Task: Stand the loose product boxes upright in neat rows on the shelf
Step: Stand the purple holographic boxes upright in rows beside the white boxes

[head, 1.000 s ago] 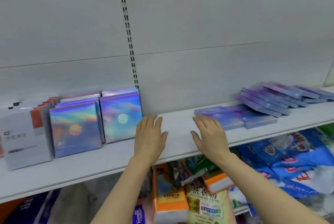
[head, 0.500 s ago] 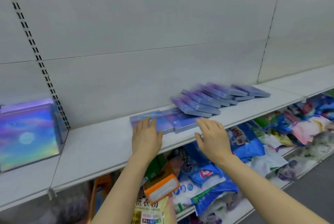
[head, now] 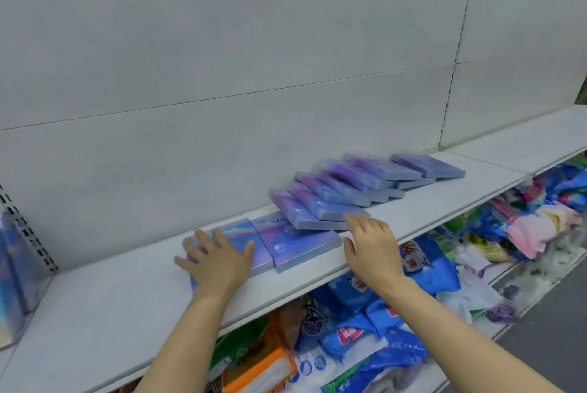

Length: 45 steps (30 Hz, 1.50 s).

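Left hand (head: 219, 261) spread flat, palm down, on the nearest flat purple box (head: 235, 235), fingers splayed and holding nothing closed; no grip taken yet, only contact on the top face. Right hand (head: 373, 249) open too, fingers loosely fanned, hovering just at the near right corner of the second flat box (head: 301, 245) and touching or almost touching the lowest of the fanned boxes (head: 355, 189); cannot tell which. Both flat boxes lying face-up side by side on the white shelf (head: 104, 307), edges touching, long faces horizontal, between the two hands. Beyond them, up and to the right, a fallen domino-like row leaning one on another toward the back panel, running away along the shelf to the right. Right hand nearer that row; left hand nearer the bare stretch of shelf and the upright iridescent boxes (head: 16, 275) at far left. Likely next: pinch the flat pair by their outer edges and tip them up onto a narrow edge, thin spine forward. Thin, slick-looking packs, so probably prone to sliding or toppling once stood alone. Lower tier below packed with blue and orange bagged goods (head: 365, 338), loosely heaped, none of it part of the job. Task barely begun here, judging by every purple box lying down
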Motion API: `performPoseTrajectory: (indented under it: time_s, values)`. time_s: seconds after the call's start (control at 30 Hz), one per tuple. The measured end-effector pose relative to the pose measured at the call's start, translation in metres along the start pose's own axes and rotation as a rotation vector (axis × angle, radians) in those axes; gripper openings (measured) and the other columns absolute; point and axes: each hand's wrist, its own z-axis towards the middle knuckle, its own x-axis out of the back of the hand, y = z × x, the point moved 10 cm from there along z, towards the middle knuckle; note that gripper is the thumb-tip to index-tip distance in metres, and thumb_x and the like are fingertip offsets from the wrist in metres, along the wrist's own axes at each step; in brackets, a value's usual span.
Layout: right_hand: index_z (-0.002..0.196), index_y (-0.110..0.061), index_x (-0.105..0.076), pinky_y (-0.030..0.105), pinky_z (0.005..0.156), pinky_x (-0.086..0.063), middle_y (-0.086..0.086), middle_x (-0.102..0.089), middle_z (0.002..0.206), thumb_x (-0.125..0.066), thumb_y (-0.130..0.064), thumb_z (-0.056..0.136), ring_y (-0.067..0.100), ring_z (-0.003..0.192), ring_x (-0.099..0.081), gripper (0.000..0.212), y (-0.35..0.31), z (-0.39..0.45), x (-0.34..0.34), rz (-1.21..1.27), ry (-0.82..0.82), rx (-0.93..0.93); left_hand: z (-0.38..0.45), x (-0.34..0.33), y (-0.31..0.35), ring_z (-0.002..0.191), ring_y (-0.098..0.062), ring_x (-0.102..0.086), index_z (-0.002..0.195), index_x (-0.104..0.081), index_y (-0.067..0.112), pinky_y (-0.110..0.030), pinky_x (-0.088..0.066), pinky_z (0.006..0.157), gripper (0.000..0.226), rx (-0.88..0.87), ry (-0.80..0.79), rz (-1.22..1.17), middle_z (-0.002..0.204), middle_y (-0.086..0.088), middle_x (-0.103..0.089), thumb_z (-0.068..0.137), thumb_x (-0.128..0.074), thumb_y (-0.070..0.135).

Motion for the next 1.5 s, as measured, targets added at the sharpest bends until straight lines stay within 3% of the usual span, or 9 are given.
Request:
performPoseTrajectory:
  time_s: [0.27, 0.37, 0.77, 0.93, 1.1, 1.23, 1.3, 1.37, 1.5]
  values:
    - [0.114, -0.003, -0.067, 0.039, 0.085, -0.052, 0.011, -0.07, 0.107, -0.072, -0.011, 0.073, 0.029, 0.095, -0.067, 0.042, 0.027, 0.015, -0.005, 0.036, 0.024, 0.015, 0.011, -0.013, -0.024, 0.147, -0.045, -0.009, 0.156, 0.002, 0.01, -0.056, -0.018, 0.116, 0.152, 0.248, -0.17, -0.201, 0.16, -0.028, 0.008, 0.047, -0.057, 0.097]
    - [0.113, -0.003, -0.067, 0.04, 0.082, -0.053, 0.011, -0.07, 0.106, -0.078, -0.009, 0.069, 0.03, 0.093, -0.068, 0.046, 0.056, 0.03, -0.003, 0.035, 0.009, 0.013, 0.006, -0.007, -0.032, 0.138, -0.041, -0.034, 0.156, -0.007, 0.009, -0.044, -0.033, 0.111, 0.158, 0.306, -0.088, -0.201, 0.153, -0.026, -0.027, 0.036, -0.057, 0.099]
    - [0.109, -0.003, -0.065, 0.041, 0.075, -0.053, 0.012, -0.069, 0.101, -0.08, -0.006, 0.065, 0.034, 0.094, -0.065, 0.047, 0.137, 0.082, -0.039, 0.101, -0.182, 0.029, -0.055, 0.03, -0.064, 0.129, -0.051, -0.037, 0.156, 0.004, 0.021, -0.055, -0.038, 0.102, 0.137, 0.643, 0.248, -0.581, 0.149, -0.032, -0.022, 0.06, -0.091, 0.046]
    - [0.09, 0.001, -0.065, 0.031, 0.044, -0.034, 0.015, -0.067, 0.071, -0.075, 0.005, 0.056, 0.034, 0.057, -0.064, 0.036, 0.126, 0.11, -0.063, 0.125, -0.291, 0.06, -0.088, 0.004, -0.115, 0.095, -0.047, -0.062, 0.113, -0.053, -0.005, -0.056, -0.052, 0.086, 0.063, 0.668, 0.351, -0.797, 0.106, -0.032, -0.063, 0.074, -0.083, 0.034]
    - [0.06, -0.009, -0.059, 0.02, 0.043, -0.016, 0.004, -0.051, 0.046, -0.078, 0.008, 0.028, 0.023, 0.035, -0.05, 0.042, 0.095, 0.104, -0.033, 0.143, -0.064, 0.098, -0.116, 0.003, -0.104, 0.108, -0.043, -0.06, 0.13, -0.05, 0.004, -0.047, -0.046, 0.092, 0.062, 0.582, 0.518, -1.177, 0.114, -0.022, -0.062, 0.078, -0.075, 0.025]
    - [0.063, -0.013, -0.063, 0.024, 0.043, -0.034, 0.0, -0.055, 0.051, -0.077, 0.0, 0.044, 0.02, 0.044, -0.054, 0.027, 0.066, 0.094, 0.005, 0.248, 0.122, 0.148, -0.093, -0.032, -0.145, 0.103, -0.035, -0.066, 0.133, -0.05, 0.023, -0.055, -0.05, 0.095, 0.071, 0.604, 0.774, -1.367, 0.118, -0.015, -0.066, 0.067, -0.074, 0.037]
    - [0.074, -0.017, -0.069, 0.028, 0.07, -0.05, -0.002, -0.065, 0.066, -0.082, -0.012, 0.055, 0.019, 0.065, -0.065, 0.023, 0.059, 0.084, 0.001, 0.358, 0.089, 0.16, -0.117, -0.006, -0.111, 0.098, -0.03, -0.065, 0.132, -0.053, 0.021, -0.047, -0.05, 0.095, 0.061, 0.566, 0.858, -1.442, 0.116, -0.011, -0.066, 0.076, -0.071, 0.032]
    - [0.102, -0.026, -0.072, 0.044, 0.113, -0.023, -0.008, -0.07, 0.11, -0.077, -0.04, 0.073, 0.022, 0.12, -0.055, 0.033, 0.059, 0.073, -0.027, 0.496, -0.183, 0.1, -0.124, 0.012, -0.088, 0.095, -0.026, -0.062, 0.133, -0.056, 0.016, -0.041, -0.05, 0.092, 0.054, 0.48, 0.893, -1.516, 0.116, -0.012, -0.066, 0.082, -0.068, 0.023]
    - [0.112, -0.044, -0.063, 0.051, 0.115, 0.012, -0.011, -0.026, 0.157, -0.054, -0.059, 0.087, 0.029, 0.148, 0.006, 0.03, 0.081, 0.065, -0.061, 0.616, -0.475, -0.206, -0.115, 0.024, -0.074, 0.098, -0.017, -0.056, 0.137, -0.055, 0.013, -0.033, -0.045, 0.088, 0.046, 0.348, 0.913, -1.623, 0.117, -0.007, -0.062, 0.091, -0.061, 0.01]
